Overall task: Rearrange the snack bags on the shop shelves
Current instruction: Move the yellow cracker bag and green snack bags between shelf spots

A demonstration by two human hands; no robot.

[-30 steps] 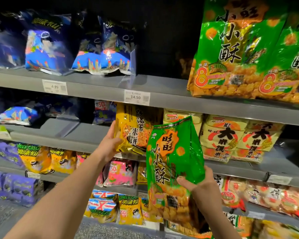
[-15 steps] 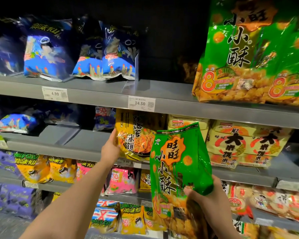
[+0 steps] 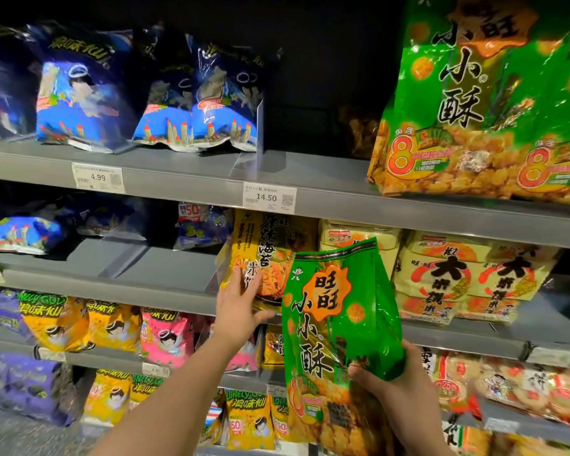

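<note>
Green snack bag (image 3: 336, 324) stands upright in the right hand (image 3: 405, 386), just right of the left hand (image 3: 241, 307) and in front of the shelves. It looks light and air-puffed, with slick, crinkly film and brittle contents. A low hold seems safest, thumb in front and fingers behind, as here; a hard squeeze could crush it. The left arm reaches forward, straight fingers laid on the yellow bag (image 3: 270, 255) at the middle shelf (image 3: 165, 284) edge, thumb spread beneath.
</note>
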